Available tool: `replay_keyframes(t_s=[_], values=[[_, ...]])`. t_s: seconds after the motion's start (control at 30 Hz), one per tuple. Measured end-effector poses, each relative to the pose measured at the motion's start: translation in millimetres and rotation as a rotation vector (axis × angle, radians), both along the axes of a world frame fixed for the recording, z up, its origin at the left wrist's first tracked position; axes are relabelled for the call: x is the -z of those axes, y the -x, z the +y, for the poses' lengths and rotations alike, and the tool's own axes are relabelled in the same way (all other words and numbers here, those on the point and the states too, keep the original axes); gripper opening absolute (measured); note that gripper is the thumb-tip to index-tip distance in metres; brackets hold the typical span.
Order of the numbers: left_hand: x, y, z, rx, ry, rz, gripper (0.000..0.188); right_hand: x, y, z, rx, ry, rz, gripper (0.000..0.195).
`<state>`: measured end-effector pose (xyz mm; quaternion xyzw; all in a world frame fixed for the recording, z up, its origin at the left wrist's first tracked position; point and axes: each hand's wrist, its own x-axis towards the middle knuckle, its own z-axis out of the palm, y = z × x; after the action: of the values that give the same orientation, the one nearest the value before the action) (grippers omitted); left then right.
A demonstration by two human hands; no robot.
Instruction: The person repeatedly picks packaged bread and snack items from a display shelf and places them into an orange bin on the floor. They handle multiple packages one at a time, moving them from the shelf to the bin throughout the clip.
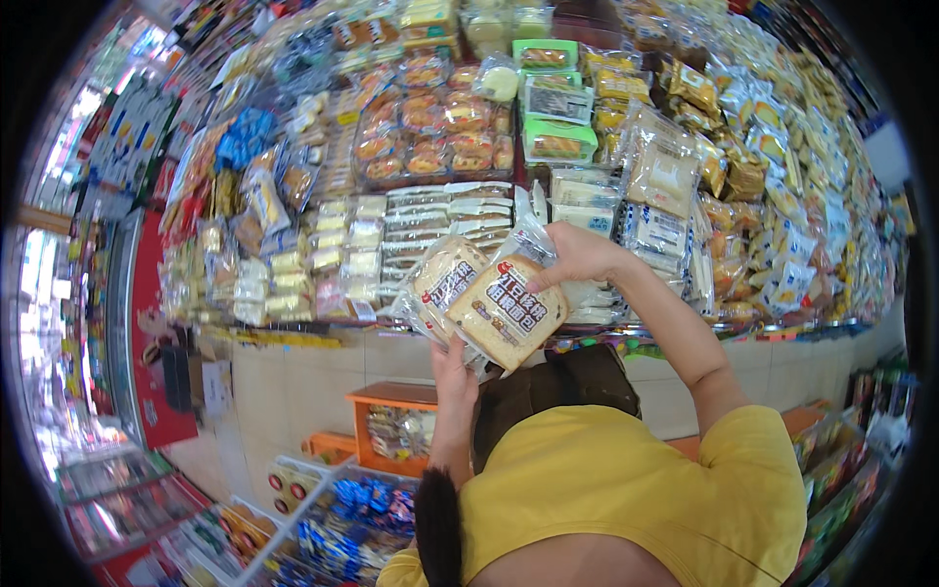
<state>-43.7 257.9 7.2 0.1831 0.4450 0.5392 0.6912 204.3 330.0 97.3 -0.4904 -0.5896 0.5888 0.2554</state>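
Two clear packs of sliced bread are in my hands above the front edge of a bakery display. My right hand point(579, 257) grips the upper edge of the right bread pack point(508, 312), its thumb lying on the printed front. Partly behind it, the left bread pack point(444, 282) leans to the left. My left hand point(455, 374) holds the packs from below, with its fingers partly hidden by the wrapping. Rows of wrapped flat cakes point(418, 220) lie just beyond the packs.
A tray of round buns point(429, 125) and green-trimmed packs point(560, 139) stand farther back. Wrapped breads point(664, 169) are stacked at the right. Behind me on the left are an orange stand point(396, 392) and a bin of blue-wrapped sweets point(330, 539). A red-sided freezer point(158, 330) stands left.
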Motion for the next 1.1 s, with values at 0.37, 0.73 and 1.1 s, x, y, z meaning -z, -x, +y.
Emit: replay_keyframes(t_s=[0.37,0.73,1.1], values=[[26,97,194,0.287,-0.192,0.683,0.068,9,16,7,0.583,0.05,0.261,0.037],[24,12,140,0.79,-1.341,1.075,0.038,24,25,-62,1.245,-0.24,-0.581,0.038],[62,-106,130,1.751,-1.992,1.563,0.037,70,85,-101,1.553,-0.465,-0.388,0.035]])
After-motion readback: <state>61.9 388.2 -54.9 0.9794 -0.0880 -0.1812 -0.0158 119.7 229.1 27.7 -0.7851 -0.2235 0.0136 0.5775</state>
